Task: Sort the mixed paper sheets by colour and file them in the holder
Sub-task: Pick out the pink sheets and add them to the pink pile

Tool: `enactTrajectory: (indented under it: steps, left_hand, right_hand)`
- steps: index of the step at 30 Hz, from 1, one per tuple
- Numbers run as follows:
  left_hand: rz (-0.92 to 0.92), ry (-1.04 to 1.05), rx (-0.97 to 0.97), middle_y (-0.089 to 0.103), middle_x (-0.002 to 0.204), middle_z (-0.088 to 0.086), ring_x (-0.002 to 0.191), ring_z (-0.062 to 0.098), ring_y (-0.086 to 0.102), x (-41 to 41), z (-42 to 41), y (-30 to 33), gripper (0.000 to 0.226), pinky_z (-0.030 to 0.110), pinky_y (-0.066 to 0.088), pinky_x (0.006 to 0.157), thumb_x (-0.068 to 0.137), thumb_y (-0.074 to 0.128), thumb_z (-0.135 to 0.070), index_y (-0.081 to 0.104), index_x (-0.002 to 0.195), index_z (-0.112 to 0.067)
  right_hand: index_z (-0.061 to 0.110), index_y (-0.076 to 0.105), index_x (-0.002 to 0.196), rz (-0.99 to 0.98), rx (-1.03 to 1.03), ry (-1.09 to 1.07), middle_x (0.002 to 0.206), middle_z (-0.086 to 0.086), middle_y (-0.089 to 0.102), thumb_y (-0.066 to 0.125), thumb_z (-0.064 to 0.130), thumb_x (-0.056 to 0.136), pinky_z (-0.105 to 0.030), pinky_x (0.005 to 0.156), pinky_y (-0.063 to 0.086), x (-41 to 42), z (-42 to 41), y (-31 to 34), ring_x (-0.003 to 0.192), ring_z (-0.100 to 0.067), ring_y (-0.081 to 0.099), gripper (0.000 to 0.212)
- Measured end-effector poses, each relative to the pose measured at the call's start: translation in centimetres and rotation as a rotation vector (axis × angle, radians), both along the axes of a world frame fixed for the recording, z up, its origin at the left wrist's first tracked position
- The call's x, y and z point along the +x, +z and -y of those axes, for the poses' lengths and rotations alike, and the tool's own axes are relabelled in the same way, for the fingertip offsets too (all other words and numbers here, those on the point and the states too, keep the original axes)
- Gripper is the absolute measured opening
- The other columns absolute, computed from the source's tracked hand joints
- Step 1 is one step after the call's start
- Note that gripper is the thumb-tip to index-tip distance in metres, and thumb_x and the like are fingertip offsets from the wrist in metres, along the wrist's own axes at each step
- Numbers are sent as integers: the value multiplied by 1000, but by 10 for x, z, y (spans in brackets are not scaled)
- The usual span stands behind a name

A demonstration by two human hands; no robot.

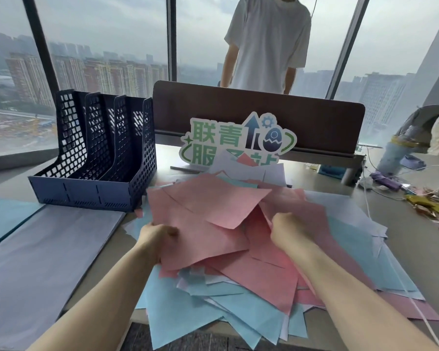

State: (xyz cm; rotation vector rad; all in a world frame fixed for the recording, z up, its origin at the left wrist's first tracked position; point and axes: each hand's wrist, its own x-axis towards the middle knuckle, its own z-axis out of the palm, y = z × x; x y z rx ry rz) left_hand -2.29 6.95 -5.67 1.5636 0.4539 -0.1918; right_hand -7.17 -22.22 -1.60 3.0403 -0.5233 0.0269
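Note:
A loose heap of pink, light blue and white sheets [347, 239] covers the middle of the desk. My left hand [155, 235] grips the left edge of a bundle of pink sheets [208, 211] lifted above the heap. My right hand [287, 231] holds the bundle's right side, with its fingers tucked under a pink sheet. Light blue sheets [193, 307] lie at the near edge of the heap. The dark blue mesh file holder [96, 158] stands at the back left, and its slots look empty.
A white stack [46, 252] and a light blue stack [5, 219] lie flat at the left. Behind the heap stand a green-lettered sign [236, 138] and a brown divider [259, 115]. A person in a white shirt [266, 44] stands beyond it. Cables and clutter [416, 191] lie at the right.

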Motion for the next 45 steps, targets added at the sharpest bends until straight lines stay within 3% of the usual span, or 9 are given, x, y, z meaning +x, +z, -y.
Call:
enactTrajectory:
  steps: [4,8,13,18,23,29,35,38,45]
  left_hand:
    - [20,-10,1,66,93,18,81,36,63,2,-2,-2,33,41,53,75,81,68,1,58,112,-6]
    - [24,-27,-9,66,93,18,76,34,63,3,-4,-4,35,38,54,70,81,67,0,57,113,-6]
    - [13,-31,-34,64,89,17,71,32,62,3,-4,-2,31,33,52,65,82,66,2,57,111,-6]
    - [8,-37,-41,65,90,16,76,33,64,2,-5,-3,28,38,54,73,83,64,3,57,108,-8]
    - [11,-39,-24,69,97,16,88,38,68,4,-5,-5,34,56,54,85,78,67,1,60,110,-11]
    - [20,-57,-47,68,99,18,88,38,66,3,-4,-4,34,51,56,84,80,62,5,59,111,-9]
    - [28,-57,-95,69,93,16,81,35,66,-1,-7,-1,22,42,56,77,84,57,8,61,97,-9]
    - [0,-72,-125,71,94,18,87,37,68,0,-9,-1,19,53,55,86,84,59,5,64,95,-9]
    - [-34,-114,-146,70,93,22,83,37,67,1,-13,0,19,57,55,84,83,56,6,65,97,-4]
  right_hand:
    - [12,62,120,-20,111,-41,122,-13,64,52,24,92,-33,86,48,7,-22,-4,113,-33,61,32]
    - [14,58,131,-152,273,-155,133,-12,59,49,60,72,-35,98,44,14,-38,-9,122,-31,56,75]
    - [9,54,132,-251,259,-155,132,-14,57,50,32,75,-50,103,45,24,-42,-6,121,-36,56,62]
    - [12,66,113,-216,171,-216,115,-9,69,56,9,81,-34,87,53,19,-21,8,109,-27,66,33]
    - [10,60,127,-71,100,-363,127,-12,61,51,11,91,-41,91,53,5,23,31,117,-31,59,37]
    - [4,62,122,158,197,-301,123,-19,64,53,12,91,-38,90,50,6,6,38,113,-36,61,33]
    - [9,60,123,69,172,25,126,-16,62,46,8,91,-36,95,47,32,-88,26,118,-35,58,35]
    - [11,59,127,-4,165,100,131,-15,60,44,13,92,-36,98,44,46,-115,16,124,-33,53,38]
    - [11,54,131,-193,122,138,132,-13,60,52,27,80,-35,94,49,61,-136,2,117,-30,60,53]
